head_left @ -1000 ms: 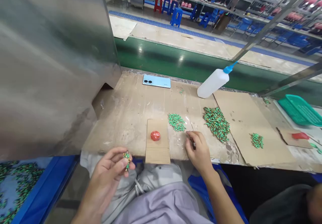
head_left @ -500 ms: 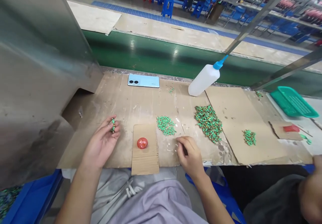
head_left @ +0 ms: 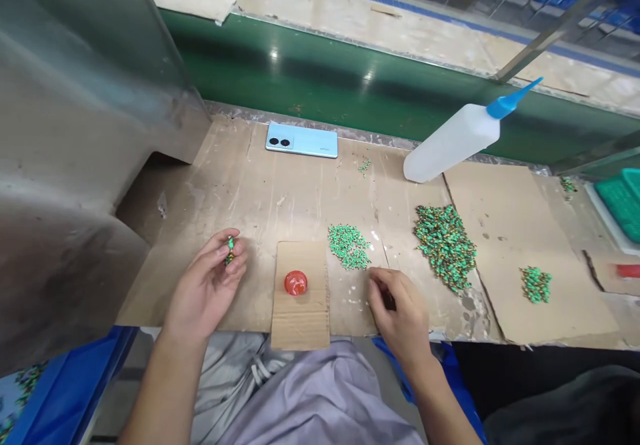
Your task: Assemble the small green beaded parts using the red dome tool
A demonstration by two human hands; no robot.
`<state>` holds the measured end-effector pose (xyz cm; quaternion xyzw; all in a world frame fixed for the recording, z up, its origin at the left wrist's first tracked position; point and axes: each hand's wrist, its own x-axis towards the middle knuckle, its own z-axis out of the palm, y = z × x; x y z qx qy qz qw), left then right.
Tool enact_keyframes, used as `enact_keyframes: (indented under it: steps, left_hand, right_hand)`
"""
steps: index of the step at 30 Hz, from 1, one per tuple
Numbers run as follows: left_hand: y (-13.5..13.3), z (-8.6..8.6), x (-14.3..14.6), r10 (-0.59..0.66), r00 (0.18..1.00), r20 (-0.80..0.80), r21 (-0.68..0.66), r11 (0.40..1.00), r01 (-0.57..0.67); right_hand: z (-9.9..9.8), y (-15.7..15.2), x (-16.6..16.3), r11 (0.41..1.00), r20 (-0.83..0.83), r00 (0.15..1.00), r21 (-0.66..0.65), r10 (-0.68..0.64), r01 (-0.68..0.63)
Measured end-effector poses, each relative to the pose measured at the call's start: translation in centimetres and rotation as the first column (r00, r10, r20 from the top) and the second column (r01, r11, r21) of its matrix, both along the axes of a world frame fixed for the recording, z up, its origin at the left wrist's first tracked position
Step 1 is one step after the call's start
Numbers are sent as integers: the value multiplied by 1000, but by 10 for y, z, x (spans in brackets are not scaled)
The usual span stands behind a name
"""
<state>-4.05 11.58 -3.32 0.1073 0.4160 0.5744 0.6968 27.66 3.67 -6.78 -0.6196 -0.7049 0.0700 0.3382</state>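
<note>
Between the thumb and fingers of my left hand (head_left: 207,285) is a small green-and-gold beadlike piece (head_left: 230,250), held above the table's left part. My right hand (head_left: 400,308) rests at the table with thumb and forefinger curled together; whether anything is pinched there is hidden. Just beyond its fingertips lies a small pile of light green pieces (head_left: 349,246). A red, shiny round cap or dish (head_left: 296,283) sits on a cardboard strip (head_left: 300,328) between my hands. To the right spreads a larger heap of green-and-gold pieces (head_left: 445,248).
A pale blue phone (head_left: 307,141) lies at the back. Beside it leans a white squeeze bottle (head_left: 450,143) with a blue nozzle. Another small green pile (head_left: 536,285) is on cardboard at right, near a green basket (head_left: 620,201). A metal panel (head_left: 90,131) walls the left.
The view has tilted down and come closer, so the table things appear larger. My left hand keeps the same piece; my right hand stays curled by the light green pile.
</note>
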Motion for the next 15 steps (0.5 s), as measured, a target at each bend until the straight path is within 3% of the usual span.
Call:
enact_keyframes:
  steps: [15]
  left_hand:
    - [-3,-5,5,23,996,-85,81,997,-16]
  right_hand:
    - [5,19,2,996,4,999,-84,33,-33]
